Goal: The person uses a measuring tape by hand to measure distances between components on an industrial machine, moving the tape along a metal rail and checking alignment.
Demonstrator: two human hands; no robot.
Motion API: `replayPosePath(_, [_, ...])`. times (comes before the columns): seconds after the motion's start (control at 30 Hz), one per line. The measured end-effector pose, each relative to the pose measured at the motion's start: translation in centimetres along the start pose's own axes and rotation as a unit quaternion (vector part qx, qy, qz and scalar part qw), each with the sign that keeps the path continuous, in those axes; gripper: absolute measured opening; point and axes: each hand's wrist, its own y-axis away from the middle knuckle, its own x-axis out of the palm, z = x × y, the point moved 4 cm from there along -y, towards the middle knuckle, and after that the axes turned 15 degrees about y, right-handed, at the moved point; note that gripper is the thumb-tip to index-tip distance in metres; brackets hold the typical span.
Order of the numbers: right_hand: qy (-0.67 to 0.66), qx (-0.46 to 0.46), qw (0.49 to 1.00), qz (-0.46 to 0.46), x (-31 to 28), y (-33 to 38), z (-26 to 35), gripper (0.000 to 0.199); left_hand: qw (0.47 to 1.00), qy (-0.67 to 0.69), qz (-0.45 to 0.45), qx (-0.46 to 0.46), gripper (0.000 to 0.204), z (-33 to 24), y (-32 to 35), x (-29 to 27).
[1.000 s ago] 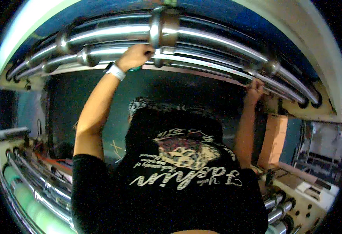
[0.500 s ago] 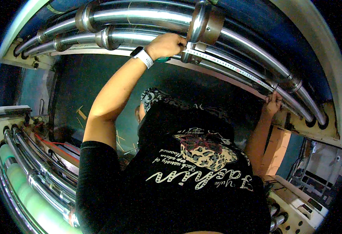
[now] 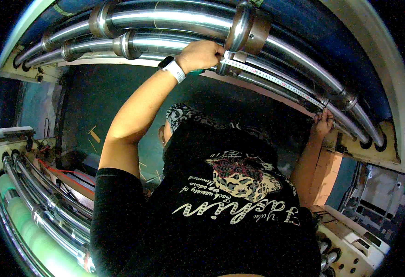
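A white tape measure blade (image 3: 276,81) with dark markings stretches along the lower steel shaft at the upper right. My left hand (image 3: 201,54), wearing a watch on a pale strap, is closed on the tape measure at the blade's left end. Part of its green case (image 3: 196,72) shows under the palm. Touching or very near those fingers is a large ring collar (image 3: 243,30) on the upper shaft. My right hand (image 3: 323,122) pinches the blade's far right end, close to a smaller collar (image 3: 348,100). Its fingertips are partly hidden.
Polished parallel shafts (image 3: 170,21) with several collars curve across the top. More shafts (image 3: 54,226) and a green roller (image 3: 31,231) run at lower left. Pale machine frames (image 3: 387,147) stand at both sides. Scraps (image 3: 94,134) lie on the dark floor below.
My left hand and the large collar beside it appear slightly farther right. The visible blade is a little shorter. My right hand stays in about the same place.
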Motion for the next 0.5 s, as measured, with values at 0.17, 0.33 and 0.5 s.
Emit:
replayPosePath(0.17, [0.041, 0.017, 0.999, -0.026, -0.7, 1.1, 1.2, 0.007, 1.000, -0.006, 0.005, 0.028, 0.024, -0.7, -0.6, 0.3])
replayPosePath(0.33, [-0.017, 0.149, 0.985, -0.090, 1.9, 5.0, 0.6, 0.024, 0.999, -0.012, -0.006, 0.039, 0.022, 0.0, -0.5, 0.3])
replayPosePath(0.5, [-0.115, 0.265, 0.957, -0.034, 4.9, 4.3, -3.4, 0.040, 0.999, 0.002, -0.024, 0.029, 0.022, 0.4, -0.5, 0.3])
